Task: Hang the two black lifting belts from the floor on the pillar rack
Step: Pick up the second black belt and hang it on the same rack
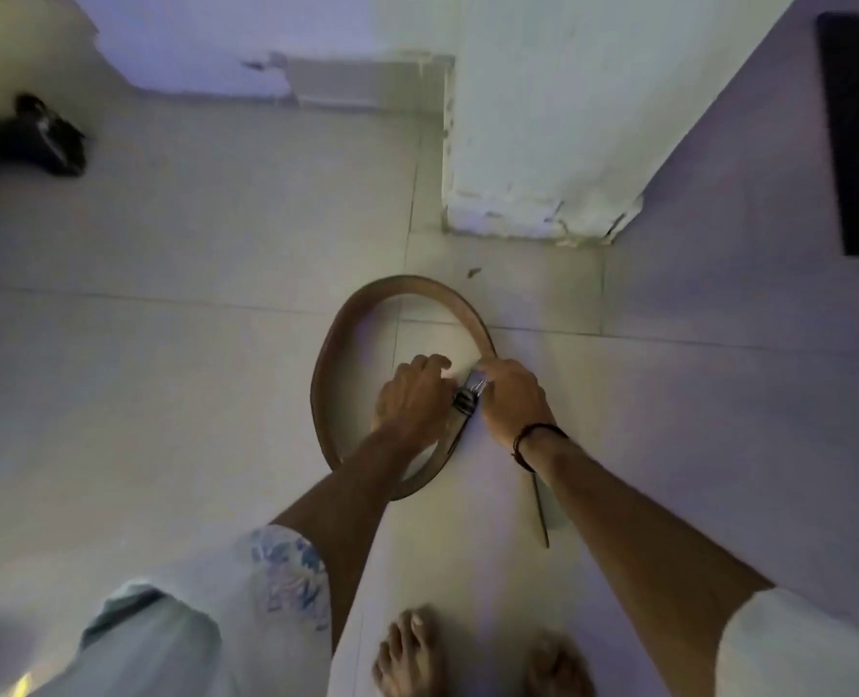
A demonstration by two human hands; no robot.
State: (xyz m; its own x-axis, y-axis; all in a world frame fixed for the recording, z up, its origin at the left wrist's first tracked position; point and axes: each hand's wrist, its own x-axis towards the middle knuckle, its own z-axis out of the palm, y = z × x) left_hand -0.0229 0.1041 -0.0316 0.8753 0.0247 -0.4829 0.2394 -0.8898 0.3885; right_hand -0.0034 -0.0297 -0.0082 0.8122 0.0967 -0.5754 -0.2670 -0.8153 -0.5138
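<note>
A wide leather lifting belt point(347, 339), brown on its inner face, stands on edge in a loop on the pale tiled floor point(166, 344), just before the chipped base of a white pillar point(543, 143). Both hands meet at its metal buckle point(469, 398): the left hand point(410, 397) curled over the strap, the right hand point(513, 399) closed around the buckle end. Open tile lies to the left; a dark bundle point(25, 138) sits far left.

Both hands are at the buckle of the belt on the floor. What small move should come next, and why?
Probably lift the belt off the tiled floor by its buckle. The left hand and right hand already close around the buckle, the loop lies beside the pillar, and no rack is in view, so raising it comes first.
</note>
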